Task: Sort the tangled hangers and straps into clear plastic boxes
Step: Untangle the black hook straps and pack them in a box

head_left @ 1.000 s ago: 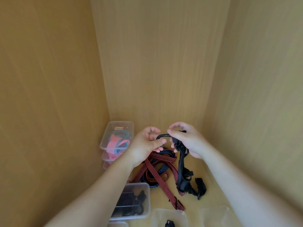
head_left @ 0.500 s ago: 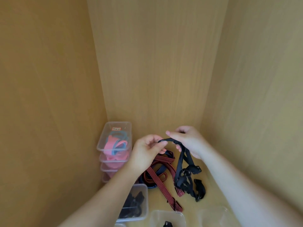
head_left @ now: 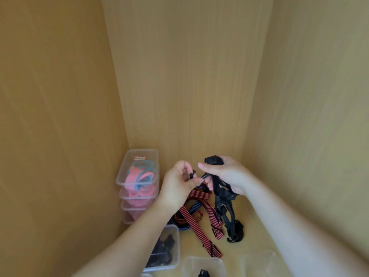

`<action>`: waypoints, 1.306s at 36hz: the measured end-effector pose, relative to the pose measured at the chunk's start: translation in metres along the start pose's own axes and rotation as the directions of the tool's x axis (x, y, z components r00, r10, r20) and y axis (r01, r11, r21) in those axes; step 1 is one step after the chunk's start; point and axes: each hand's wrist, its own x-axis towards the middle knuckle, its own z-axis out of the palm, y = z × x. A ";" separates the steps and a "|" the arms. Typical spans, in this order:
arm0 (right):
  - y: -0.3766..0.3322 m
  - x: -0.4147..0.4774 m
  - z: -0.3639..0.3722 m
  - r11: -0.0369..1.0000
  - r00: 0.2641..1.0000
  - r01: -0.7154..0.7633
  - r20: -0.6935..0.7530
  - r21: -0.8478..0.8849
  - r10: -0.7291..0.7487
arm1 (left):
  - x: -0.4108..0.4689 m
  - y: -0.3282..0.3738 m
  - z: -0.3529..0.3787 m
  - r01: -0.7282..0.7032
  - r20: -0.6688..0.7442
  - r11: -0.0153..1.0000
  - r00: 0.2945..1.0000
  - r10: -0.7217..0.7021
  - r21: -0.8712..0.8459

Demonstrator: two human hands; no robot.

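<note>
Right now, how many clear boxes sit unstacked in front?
3: left box with black pieces, middle box, right box; another may be cut off below.

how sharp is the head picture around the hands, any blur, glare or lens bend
Head view: soft, even warm light, no glare or hard shadows; left hand and right hand look smeared at the fingertips, so the black strap end they hold is hard to read; wide-angle perspective makes the wooden walls lean; clear box at the bottom edge is cropped.

Black strap [head_left: 221, 196]; red-and-black striped straps [head_left: 192, 218]; a blue-striped strap [head_left: 194, 206]; pink and light-blue hangers [head_left: 139, 174] in clear boxes [head_left: 122, 177]; tan wood-grain walls [head_left: 179, 76].
</note>
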 end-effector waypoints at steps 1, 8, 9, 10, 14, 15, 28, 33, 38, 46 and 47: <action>0.001 0.000 -0.001 1.000 1.000 -0.012 0.019 0.026 0.012 | -0.001 0.000 0.002 -0.040 -0.031 0.996 0.999 0.042 0.074; 0.002 -0.004 -0.008 0.998 0.987 -0.002 0.161 0.064 -0.008 | -0.001 0.000 0.008 -0.152 -0.148 0.936 0.967 0.208 0.318; 0.002 -0.005 -0.010 0.996 0.982 -0.004 0.187 0.091 -0.013 | -0.001 0.000 0.008 -0.163 -0.155 0.927 0.962 0.226 0.339; 0.002 -0.006 -0.010 0.993 0.979 -0.006 0.204 0.120 -0.018 | 0.000 0.000 0.008 -0.167 -0.160 0.920 0.958 0.236 0.355; 0.002 -0.008 -0.006 0.987 0.993 0.058 0.090 0.149 -0.072 | -0.001 0.006 0.012 -0.200 -0.103 0.883 0.958 0.267 0.424; 0.003 -0.007 -0.006 0.988 0.994 0.093 0.053 0.120 -0.100 | 0.000 0.007 0.012 -0.218 -0.075 0.885 0.960 0.271 0.412; -0.013 -0.009 -0.028 0.956 0.947 0.287 0.165 -0.060 -0.274 | 0.015 0.040 -0.011 0.487 0.453 0.824 0.828 -0.329 -0.291; -0.014 -0.007 -0.026 0.967 0.960 0.244 0.163 -0.073 -0.230 | 0.016 0.042 -0.010 0.422 0.375 0.884 0.867 -0.329 -0.200; -0.010 -0.006 -0.017 0.992 0.989 0.117 0.087 0.055 -0.121 | 0.013 0.039 0.001 0.194 0.188 0.975 0.967 -0.171 -0.108; -0.008 -0.009 -0.006 0.969 1.000 0.019 0.017 0.248 -0.024 | 0.008 0.027 0.007 -0.123 -0.021 0.916 0.990 0.142 0.381; -0.008 -0.009 -0.005 0.968 1.000 0.009 0.020 0.252 -0.014 | 0.008 0.027 0.006 -0.151 -0.028 0.891 0.983 0.180 0.427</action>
